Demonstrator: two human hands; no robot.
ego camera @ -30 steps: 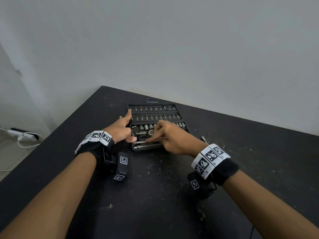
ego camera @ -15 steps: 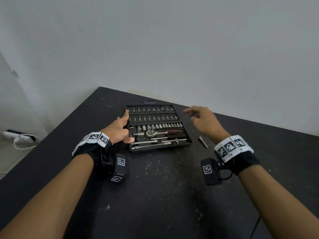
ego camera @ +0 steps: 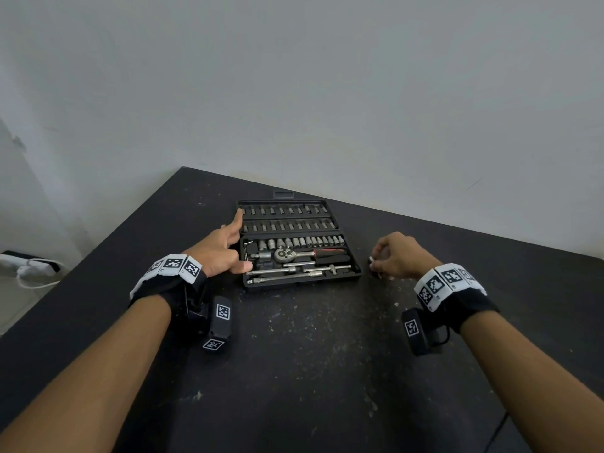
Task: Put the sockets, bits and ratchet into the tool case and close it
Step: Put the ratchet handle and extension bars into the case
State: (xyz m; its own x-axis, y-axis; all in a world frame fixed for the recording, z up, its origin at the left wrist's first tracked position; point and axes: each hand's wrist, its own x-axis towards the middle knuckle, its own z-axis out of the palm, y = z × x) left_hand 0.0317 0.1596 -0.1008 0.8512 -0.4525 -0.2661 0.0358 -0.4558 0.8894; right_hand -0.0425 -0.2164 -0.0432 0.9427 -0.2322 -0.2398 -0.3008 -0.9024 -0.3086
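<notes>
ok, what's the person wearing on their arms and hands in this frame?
Hands bare, no gloves or sleeves. Each wrist carries a black wristband: left wristband, right wristband, each wrapped in a white strip of square black-and-white fiducial tags. A black box with similar tags hangs under each wrist: left box, right box, the right one with a short black cable.
</notes>
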